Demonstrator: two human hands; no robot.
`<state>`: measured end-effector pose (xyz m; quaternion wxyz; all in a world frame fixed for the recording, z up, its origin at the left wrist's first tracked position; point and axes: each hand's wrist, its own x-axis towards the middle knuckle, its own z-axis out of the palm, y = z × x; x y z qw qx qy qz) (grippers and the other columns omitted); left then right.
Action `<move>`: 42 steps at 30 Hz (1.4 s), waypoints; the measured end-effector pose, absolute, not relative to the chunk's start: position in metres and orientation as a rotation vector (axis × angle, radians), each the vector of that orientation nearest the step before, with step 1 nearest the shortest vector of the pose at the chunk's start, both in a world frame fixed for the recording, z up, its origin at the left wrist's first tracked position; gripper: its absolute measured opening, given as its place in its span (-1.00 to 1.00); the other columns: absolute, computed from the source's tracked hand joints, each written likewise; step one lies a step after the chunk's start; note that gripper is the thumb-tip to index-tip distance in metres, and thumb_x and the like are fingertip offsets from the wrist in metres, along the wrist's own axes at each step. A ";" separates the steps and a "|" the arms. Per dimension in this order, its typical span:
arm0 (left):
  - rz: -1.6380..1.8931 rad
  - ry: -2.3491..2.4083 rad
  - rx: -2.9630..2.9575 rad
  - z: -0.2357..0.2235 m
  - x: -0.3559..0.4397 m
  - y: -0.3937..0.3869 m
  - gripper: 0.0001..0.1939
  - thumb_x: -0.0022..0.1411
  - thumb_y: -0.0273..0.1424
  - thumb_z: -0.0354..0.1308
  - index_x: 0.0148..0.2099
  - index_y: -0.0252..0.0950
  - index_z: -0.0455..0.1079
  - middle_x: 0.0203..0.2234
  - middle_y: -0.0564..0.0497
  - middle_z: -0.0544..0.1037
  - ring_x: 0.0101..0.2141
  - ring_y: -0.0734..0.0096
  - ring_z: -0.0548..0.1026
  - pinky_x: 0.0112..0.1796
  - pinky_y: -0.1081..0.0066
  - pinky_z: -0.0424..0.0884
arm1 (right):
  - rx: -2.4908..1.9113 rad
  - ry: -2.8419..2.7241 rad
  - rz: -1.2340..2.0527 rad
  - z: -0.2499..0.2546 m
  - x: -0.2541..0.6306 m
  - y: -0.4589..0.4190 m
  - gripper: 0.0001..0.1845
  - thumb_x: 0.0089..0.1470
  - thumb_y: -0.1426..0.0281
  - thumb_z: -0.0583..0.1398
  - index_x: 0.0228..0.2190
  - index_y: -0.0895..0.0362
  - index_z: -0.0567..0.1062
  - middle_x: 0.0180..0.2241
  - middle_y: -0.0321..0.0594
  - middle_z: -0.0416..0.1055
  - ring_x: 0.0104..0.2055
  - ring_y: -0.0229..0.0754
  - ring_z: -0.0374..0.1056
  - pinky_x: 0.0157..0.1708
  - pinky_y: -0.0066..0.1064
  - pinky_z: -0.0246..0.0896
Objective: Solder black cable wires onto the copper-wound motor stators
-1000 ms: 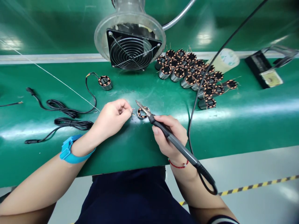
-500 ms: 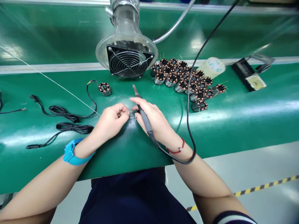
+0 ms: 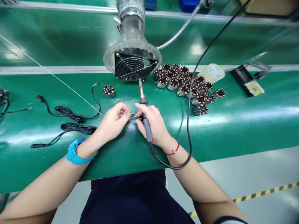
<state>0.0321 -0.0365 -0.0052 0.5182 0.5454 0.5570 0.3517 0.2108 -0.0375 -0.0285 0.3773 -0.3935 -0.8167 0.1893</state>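
- Left hand is being held with its fingers curled and pinched together, and a short wire lead is being gripped at the fingertips, though it is too small to make out clearly; a blue wrist strap is being worn behind it.
- Right hand is being closed around the black handle of a soldering iron, which is being held like a pen, with its bare metal tip being pointed toward the far side of the tabletop.
- Hands are now being held closer together than a moment ago, and the iron tip is no longer being kept at the small copper-wound stator.
- That stator is being mostly hidden beside the right fingers, so any contact with it cannot be told.
- Thin solder wire is being stretched toward the left hand.
- Coiled black cables are being kept to the left, and a wired stator is being left beyond them.
- Stator cluster and a fume extractor fan are being kept farthest off.
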 end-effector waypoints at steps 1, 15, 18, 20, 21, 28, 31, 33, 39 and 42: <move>0.845 1.329 1.312 -0.005 0.032 -0.037 -0.94 0.14 -0.51 0.09 -0.36 -0.27 0.27 -0.54 0.13 0.41 -0.58 0.59 0.27 -0.54 0.51 0.17 | -1.002 -2.089 0.468 -0.029 0.210 -0.037 -0.51 0.15 0.50 0.13 0.12 0.10 0.26 -0.26 -0.22 0.49 -0.18 -0.09 0.34 -0.12 -0.21 0.26; 0.860 1.187 1.688 -0.007 0.027 -0.044 -0.93 0.26 -0.41 0.16 -0.29 -0.28 0.43 -0.27 0.00 0.54 -0.34 0.46 0.45 -0.34 0.44 0.37 | -0.940 -1.590 1.128 -0.027 0.209 -0.037 -0.47 0.08 0.49 0.21 0.09 0.03 0.25 -0.39 -0.42 0.44 -0.32 -0.31 0.41 -0.20 -0.38 0.35; 0.828 1.245 1.895 -0.003 0.029 -0.047 -0.96 0.25 -0.44 0.15 -0.26 -0.28 0.43 -0.27 -0.01 0.53 -0.33 0.44 0.45 -0.35 0.43 0.35 | -0.967 -1.595 1.120 -0.028 0.208 -0.037 -0.48 0.09 0.47 0.20 0.09 0.02 0.25 -0.39 -0.41 0.43 -0.34 -0.30 0.40 -0.20 -0.36 0.37; 0.821 1.289 1.981 -0.002 0.030 -0.048 -0.94 0.26 -0.47 0.12 -0.27 -0.28 0.42 -0.32 0.00 0.51 -0.37 0.45 0.43 -0.37 0.43 0.32 | -0.986 -1.631 1.088 -0.028 0.207 -0.037 -0.49 0.11 0.46 0.19 0.08 0.01 0.26 -0.38 -0.39 0.43 -0.32 -0.28 0.41 -0.16 -0.32 0.37; 0.820 1.310 1.994 -0.002 0.030 -0.048 -0.92 0.26 -0.49 0.10 -0.30 -0.29 0.41 -0.35 0.01 0.50 -0.39 0.47 0.41 -0.38 0.43 0.31 | -0.995 -1.658 1.066 -0.028 0.207 -0.038 -0.50 0.11 0.46 0.19 0.08 0.00 0.26 -0.37 -0.38 0.43 -0.29 -0.26 0.41 -0.12 -0.29 0.37; 0.720 1.412 1.804 -0.006 0.028 -0.043 -0.90 0.18 -0.52 0.11 -0.39 -0.29 0.39 -0.45 0.09 0.41 -0.47 0.53 0.34 -0.44 0.46 0.24 | -1.038 -1.826 0.943 -0.030 0.218 -0.036 -0.47 0.12 0.51 0.15 0.11 -0.02 0.25 -0.26 -0.30 0.47 -0.14 -0.17 0.41 0.07 -0.14 0.26; 0.709 1.424 1.762 -0.008 0.027 -0.042 -0.91 0.17 -0.50 0.12 -0.40 -0.29 0.38 -0.46 0.10 0.39 -0.48 0.53 0.32 -0.45 0.45 0.23 | -1.010 -1.925 0.928 -0.032 0.221 -0.034 -0.46 0.12 0.52 0.15 0.12 -0.02 0.24 -0.25 -0.31 0.49 -0.08 -0.14 0.39 0.09 -0.11 0.22; 0.710 1.428 1.743 -0.008 0.027 -0.042 -0.91 0.17 -0.48 0.12 -0.40 -0.29 0.39 -0.46 0.09 0.39 -0.48 0.53 0.32 -0.44 0.45 0.23 | -1.003 -1.949 0.920 -0.032 0.220 -0.034 -0.46 0.13 0.51 0.15 0.13 -0.02 0.23 -0.27 -0.32 0.49 -0.07 -0.13 0.37 0.09 -0.11 0.20; 0.727 1.433 1.705 -0.006 0.027 -0.041 -0.92 0.15 -0.45 0.12 -0.40 -0.29 0.40 -0.46 0.08 0.40 -0.47 0.50 0.34 -0.42 0.45 0.25 | -0.977 -1.937 0.922 -0.030 0.222 -0.033 -0.43 0.11 0.53 0.16 0.13 -0.01 0.22 -0.27 -0.32 0.48 -0.11 -0.16 0.38 0.07 -0.14 0.22; 0.745 1.436 1.681 -0.007 0.027 -0.040 -0.92 0.14 -0.43 0.13 -0.40 -0.29 0.41 -0.48 0.08 0.41 -0.48 0.50 0.33 -0.42 0.44 0.25 | -0.963 -1.966 0.926 -0.029 0.223 -0.033 -0.42 0.12 0.51 0.16 0.15 -0.02 0.21 -0.26 -0.31 0.47 -0.08 -0.15 0.38 0.09 -0.14 0.21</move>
